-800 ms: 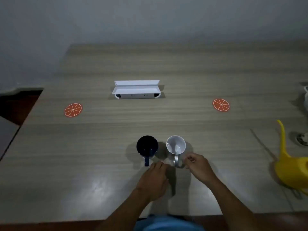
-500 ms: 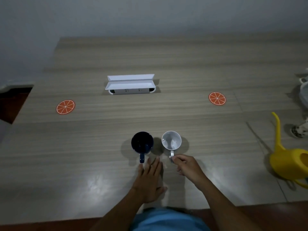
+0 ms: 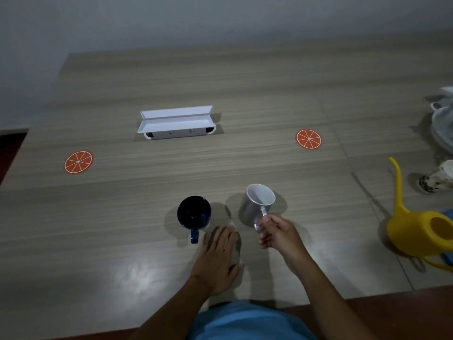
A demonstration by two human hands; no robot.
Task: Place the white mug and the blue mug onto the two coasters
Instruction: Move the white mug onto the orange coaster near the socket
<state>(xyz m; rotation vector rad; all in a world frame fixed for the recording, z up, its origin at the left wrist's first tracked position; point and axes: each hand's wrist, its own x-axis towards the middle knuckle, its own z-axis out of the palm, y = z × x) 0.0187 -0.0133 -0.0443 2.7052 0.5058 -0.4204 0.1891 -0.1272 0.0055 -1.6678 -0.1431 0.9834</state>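
Note:
The white mug (image 3: pixel 257 204) hangs lifted and tilted above the table, with my right hand (image 3: pixel 279 233) shut on its handle. The dark blue mug (image 3: pixel 194 213) stands upright on the table to its left, handle toward me. My left hand (image 3: pixel 220 256) lies flat and open on the table just right of that handle, not touching it. One orange-slice coaster (image 3: pixel 78 161) lies far left, the other orange-slice coaster (image 3: pixel 308 139) lies at the right, beyond the white mug. Both coasters are bare.
A white socket box (image 3: pixel 176 123) with raised lids sits mid-table behind the mugs. A yellow watering can (image 3: pixel 421 231) stands at the right edge, with a patterned cup (image 3: pixel 436 180) and pale dishes (image 3: pixel 443 121) behind it. The table's front edge is near my body.
My right hand closed on the white mug's handle and raised the mug off the table, tilting it. My left hand spread flat beside the blue mug's handle.

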